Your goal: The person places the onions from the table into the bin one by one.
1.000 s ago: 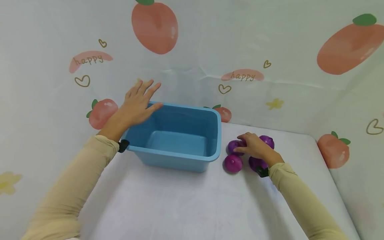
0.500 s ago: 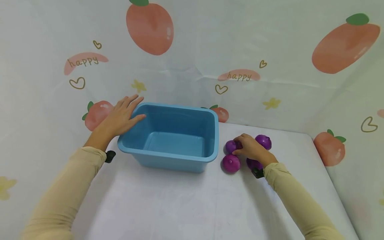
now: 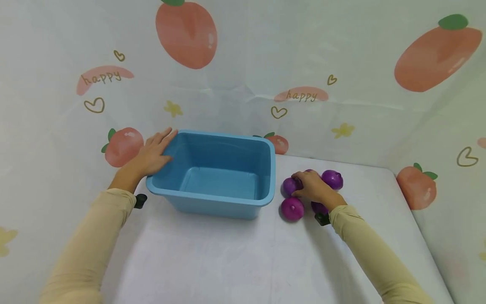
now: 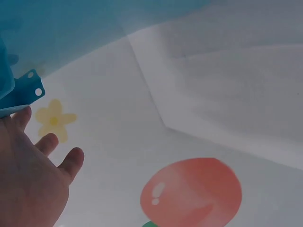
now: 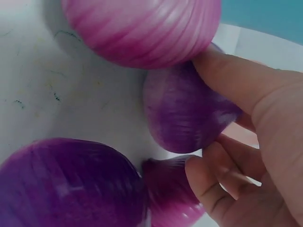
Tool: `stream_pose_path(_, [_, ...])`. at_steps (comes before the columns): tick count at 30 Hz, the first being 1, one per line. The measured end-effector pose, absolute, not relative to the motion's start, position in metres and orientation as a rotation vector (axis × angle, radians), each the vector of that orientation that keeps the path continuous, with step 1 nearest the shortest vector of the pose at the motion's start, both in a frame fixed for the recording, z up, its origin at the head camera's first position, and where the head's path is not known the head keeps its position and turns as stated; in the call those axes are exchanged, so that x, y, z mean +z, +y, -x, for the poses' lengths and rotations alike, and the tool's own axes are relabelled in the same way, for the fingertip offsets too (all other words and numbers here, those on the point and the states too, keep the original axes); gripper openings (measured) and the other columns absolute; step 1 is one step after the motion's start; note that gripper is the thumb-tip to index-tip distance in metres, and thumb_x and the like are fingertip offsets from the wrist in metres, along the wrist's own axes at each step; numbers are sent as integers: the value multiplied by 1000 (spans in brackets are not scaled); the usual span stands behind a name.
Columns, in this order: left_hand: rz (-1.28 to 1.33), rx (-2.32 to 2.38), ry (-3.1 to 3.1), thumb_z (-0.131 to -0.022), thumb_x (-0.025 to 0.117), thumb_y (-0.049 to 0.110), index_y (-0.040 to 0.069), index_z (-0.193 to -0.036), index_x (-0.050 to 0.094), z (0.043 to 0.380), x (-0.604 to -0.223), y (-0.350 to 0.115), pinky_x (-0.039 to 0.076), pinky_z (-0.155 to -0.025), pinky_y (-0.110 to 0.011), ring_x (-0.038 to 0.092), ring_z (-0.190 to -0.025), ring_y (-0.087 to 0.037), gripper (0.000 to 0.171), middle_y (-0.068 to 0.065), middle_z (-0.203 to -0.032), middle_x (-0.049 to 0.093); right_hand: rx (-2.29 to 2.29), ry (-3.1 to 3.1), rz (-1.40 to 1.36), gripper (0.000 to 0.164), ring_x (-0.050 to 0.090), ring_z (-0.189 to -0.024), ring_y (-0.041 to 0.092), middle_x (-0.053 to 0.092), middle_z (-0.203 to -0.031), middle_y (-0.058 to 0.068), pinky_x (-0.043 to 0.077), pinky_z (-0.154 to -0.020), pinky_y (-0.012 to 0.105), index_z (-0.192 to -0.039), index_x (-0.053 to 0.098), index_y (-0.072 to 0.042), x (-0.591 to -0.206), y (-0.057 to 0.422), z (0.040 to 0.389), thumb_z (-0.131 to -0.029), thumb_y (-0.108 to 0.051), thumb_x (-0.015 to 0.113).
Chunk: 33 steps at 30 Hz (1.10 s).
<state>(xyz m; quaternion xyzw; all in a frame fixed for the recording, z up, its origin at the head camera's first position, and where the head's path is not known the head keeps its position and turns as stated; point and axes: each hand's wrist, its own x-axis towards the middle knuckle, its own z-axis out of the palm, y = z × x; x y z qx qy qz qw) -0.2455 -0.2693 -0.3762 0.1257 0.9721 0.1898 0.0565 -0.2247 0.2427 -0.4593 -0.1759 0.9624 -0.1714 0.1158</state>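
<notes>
My right hand point(image 3: 312, 186) pinches a purple onion point(image 3: 289, 187) on the white table, thumb on the near side and fingers curled at the far side. The right wrist view shows this onion point(image 5: 182, 106) between thumb and fingers. A magenta onion point(image 3: 292, 209) lies just in front of it, another purple onion point(image 3: 332, 180) to the right, and one more point(image 3: 319, 207) partly under my wrist. A further onion point(image 5: 170, 189) is mostly hidden behind my hand. My left hand point(image 3: 149, 155) rests at the left rim of a blue plastic basin point(image 3: 210, 197), fingers extended.
The basin stands left of the onions, with no object visible inside. Behind the white table point(image 3: 228, 261) hangs a white cloth point(image 3: 243, 59) printed with peaches, hearts and flowers. The table's right edge slopes away beyond the onions.
My left hand has come down and left from above the basin to its left rim. My right hand has closed its fingers on the purple onion, which stays in place.
</notes>
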Motion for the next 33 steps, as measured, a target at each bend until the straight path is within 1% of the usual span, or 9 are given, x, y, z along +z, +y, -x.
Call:
stream_pose_path(5, [-368, 598, 2919, -96, 43, 10, 20, -166, 5, 248, -377, -270, 11, -115, -83, 0, -156, -52, 80, -14, -174, 3, -490, 2819, 508, 65, 50, -127, 47, 65, -135, 23, 46, -109, 60, -138, 57, 0, -458, 242, 225, -84, -25, 83])
stream_pose_path(9, [-371, 707, 2898, -94, 43, 6, 17, -166, 6, 249, -379, -271, 9, -117, -81, 0, -156, -52, 81, -13, -174, 4, -493, 2827, 491, 67, 51, -127, 44, 63, -136, 23, 47, -109, 59, -138, 56, -1, -457, 241, 227, -83, -27, 84])
stream_pose_path(12, [-365, 790, 2874, -93, 42, 4, 16, -166, 5, 249, -380, -272, 8, -118, -80, -1, -157, -52, 82, -13, -174, 3, -554, 2817, 474, 71, 50, -129, 44, 59, -138, 24, 47, -110, 59, -141, 53, 0, -452, 241, 228, -83, -28, 84])
stream_pose_path(15, [-349, 824, 2858, -94, 42, 4, 17, -166, 4, 249, -382, -274, 9, -118, -80, -3, -157, -51, 82, -11, -174, 1, -637, 2805, 448, 76, 51, -130, 41, 54, -139, 24, 49, -108, 57, -144, 51, 0, -444, 241, 229, -83, -30, 84])
stream_pose_path(19, [-325, 849, 2861, -95, 43, 5, 19, -166, 5, 249, -384, -275, 12, -116, -81, -2, -158, -50, 82, -9, -175, 2, -758, 2795, 456, 77, 57, -124, 39, 52, -134, 22, 54, -104, 54, -144, 50, -1, -428, 244, 228, -83, -32, 84])
stream_pose_path(23, [-283, 912, 2884, -95, 45, 7, 23, -165, 11, 247, -387, -274, 18, -113, -82, 2, -158, -48, 80, -7, -175, 8, -856, 2788, 492, 76, 61, -119, 38, 50, -131, 20, 55, -100, 51, -142, 52, -3, -406, 245, 226, -82, -34, 85])
stream_pose_path(27, [-251, 961, 2918, -95, 47, 8, 25, -164, 18, 245, -389, -274, 23, -112, -82, 8, -159, -46, 77, -4, -173, 15, -925, 2790, 521, 77, 59, -121, 36, 49, -133, 18, 55, -97, 50, -143, 52, -8, -382, 243, 223, -81, -37, 85])
stream_pose_path(30, [-243, 979, 2930, -95, 49, 9, 26, -164, 21, 244, -389, -274, 23, -113, -80, 10, -160, -44, 76, -2, -173, 17, -947, 2797, 537, 79, 57, -123, 35, 48, -137, 16, 56, -96, 48, -145, 50, -11, -364, 239, 221, -81, -40, 85])
stream_pose_path(33, [-241, 989, 2927, -95, 49, 9, 26, -164, 21, 243, -388, -274, 23, -113, -80, 10, -160, -43, 75, -2, -173, 17, -975, 2806, 546, 81, 56, -124, 31, 51, -141, 12, 56, -95, 45, -147, 48, -14, -347, 234, 222, -80, -43, 85])
